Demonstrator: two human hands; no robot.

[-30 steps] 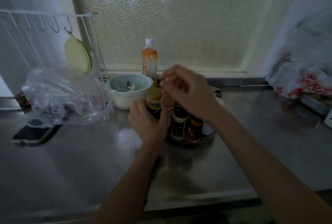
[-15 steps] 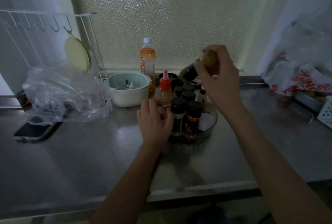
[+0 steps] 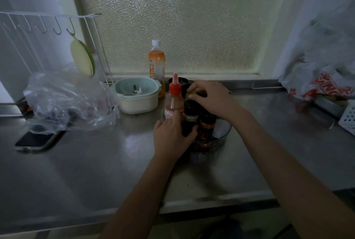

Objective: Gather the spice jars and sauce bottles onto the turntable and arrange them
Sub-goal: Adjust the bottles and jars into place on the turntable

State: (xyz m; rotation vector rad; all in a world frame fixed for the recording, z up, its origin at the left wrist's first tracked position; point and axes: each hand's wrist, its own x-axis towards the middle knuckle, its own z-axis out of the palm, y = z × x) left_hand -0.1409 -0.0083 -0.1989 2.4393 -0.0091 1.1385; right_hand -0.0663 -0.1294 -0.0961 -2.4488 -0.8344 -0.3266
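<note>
Steel counter [image 3: 96,171] fills my view, dim under the frosted window [image 3: 172,22]. The clear turntable [image 3: 222,133] sits at centre, crowded with dark-capped spice jars. My left hand [image 3: 171,139] comes in from 6 o'clock and curls around a dark jar [image 3: 189,119] at the turntable's 9 o'clock edge, fingers wrapped on its body. Just beside it at 3 o'clock stands a jar with an orange label [image 3: 206,127]. The red-capped sauce bottle [image 3: 173,100] stands upright at the turntable's 10 o'clock, touching my left fingertips. My right hand [image 3: 213,98] reaches over the back of the turntable at 12 o'clock, fingers bent down onto something yellowish; what they pinch I cannot tell. Off the turntable at 11 o'clock stand a pale bowl [image 3: 138,102] and an orange drink bottle [image 3: 156,64]. At 9 o'clock lie a plastic bag [image 3: 63,100] and a phone [image 3: 36,141].
</note>
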